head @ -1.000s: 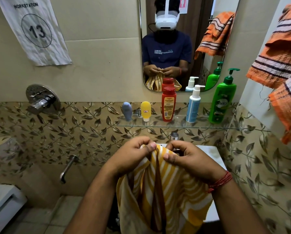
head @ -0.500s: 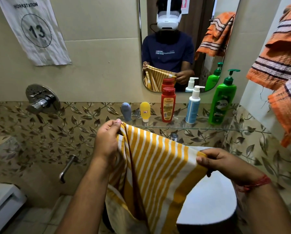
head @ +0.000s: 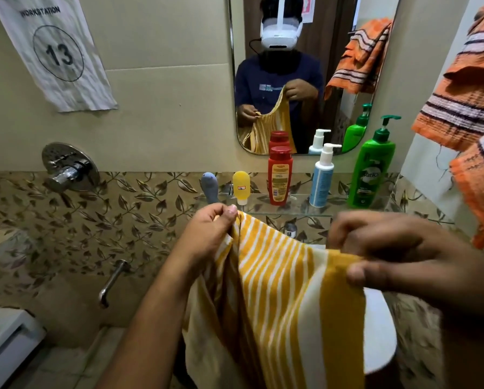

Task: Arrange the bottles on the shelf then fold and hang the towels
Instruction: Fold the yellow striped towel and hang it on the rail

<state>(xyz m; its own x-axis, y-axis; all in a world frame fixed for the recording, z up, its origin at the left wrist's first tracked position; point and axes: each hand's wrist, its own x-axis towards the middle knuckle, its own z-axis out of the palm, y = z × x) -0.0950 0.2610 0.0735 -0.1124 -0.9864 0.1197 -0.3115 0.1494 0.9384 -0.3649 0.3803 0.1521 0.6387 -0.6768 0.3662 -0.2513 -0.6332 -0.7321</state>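
A yellow and white striped towel (head: 277, 299) hangs spread between my hands in front of the basin. My left hand (head: 210, 231) pinches its upper left corner just below the shelf. My right hand (head: 398, 254), close to the camera and blurred, pinches the upper right edge. On the glass shelf (head: 297, 210) stand a small grey-blue bottle (head: 209, 186), a yellow tube (head: 241, 186), a red bottle (head: 279, 175), a white and blue pump bottle (head: 323, 178) and a green pump bottle (head: 374, 167), in a row from short to tall.
An orange striped towel (head: 471, 108) hangs on the right wall. A mirror (head: 314, 66) above the shelf reflects me. A chrome tap valve (head: 69, 169) and spout (head: 111, 284) are on the left wall. The white basin (head: 378, 332) lies under the towel.
My hands, first together on the bunched towel, drew apart and spread it. My right hand has since risen and come nearer the camera; the left stays by the shelf.
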